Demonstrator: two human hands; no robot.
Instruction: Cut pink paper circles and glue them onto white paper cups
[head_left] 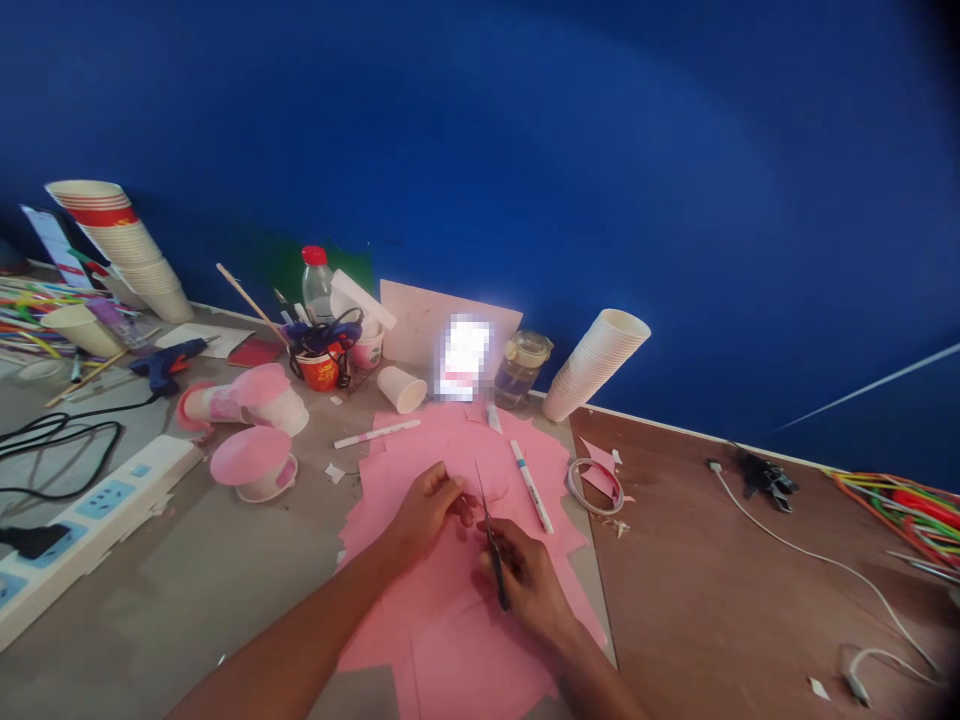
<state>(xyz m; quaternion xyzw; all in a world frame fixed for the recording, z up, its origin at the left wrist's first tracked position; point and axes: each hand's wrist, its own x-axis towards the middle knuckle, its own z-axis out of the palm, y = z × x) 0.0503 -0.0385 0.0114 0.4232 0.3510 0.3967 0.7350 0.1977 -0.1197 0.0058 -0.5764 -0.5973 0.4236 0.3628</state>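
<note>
My right hand [529,575] grips a pair of dark-handled scissors [495,560], their blades pointing up and away from me. Facing it, my left hand [431,510] has its fingers closed on a piece of pink paper [491,482] beside the blades. This piece blends with the pink sheets [450,640] spread beneath both hands, so its full outline is hard to make out. A marker [531,485] lies on the sheets just beyond my right hand, and another marker [379,433] rests at their far left edge.
A lit, blurred screen [463,357] leans by a glass jar [523,368] and stacked paper cups [596,365]. Leftward are pink-topped cup pieces [251,460], a glue gun [165,367] and a power strip [105,510]. Tape rolls [574,488] and a white cable [795,548] lie right.
</note>
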